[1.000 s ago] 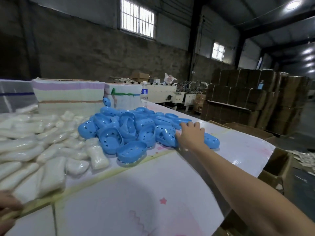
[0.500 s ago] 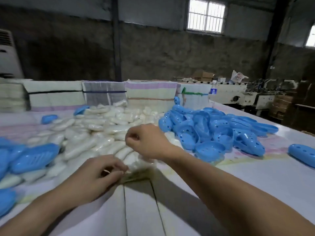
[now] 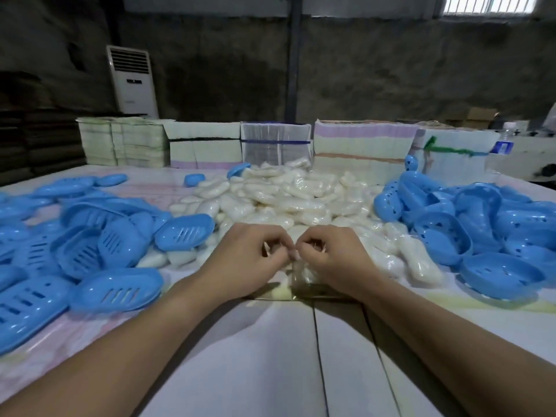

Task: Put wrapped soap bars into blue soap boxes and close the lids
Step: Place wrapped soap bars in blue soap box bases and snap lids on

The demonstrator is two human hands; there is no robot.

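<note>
A heap of white wrapped soap bars [image 3: 285, 197] lies in the middle of the table. Blue soap box halves with slotted bottoms [image 3: 90, 245] are piled on the left. More blue halves with round holes [image 3: 487, 227] are piled on the right. My left hand [image 3: 246, 260] and my right hand [image 3: 337, 260] meet in front of the soap heap, fingers curled and fingertips together. Both pinch the top of a clear plastic wrapper [image 3: 302, 276] that hangs between them down to the table. What the wrapper holds is hidden by the hands.
Bundled stacks of flat cartons [image 3: 361, 145] line the table's far edge. A white floor-standing air conditioner [image 3: 132, 79] stands behind them on the left, and a water bottle [image 3: 503, 144] at the far right. A seam [image 3: 319, 356] runs along the white table top towards me.
My right hand left the blue pile on the right and came to the middle to meet my left hand on the clear wrapper. The view swung left.
</note>
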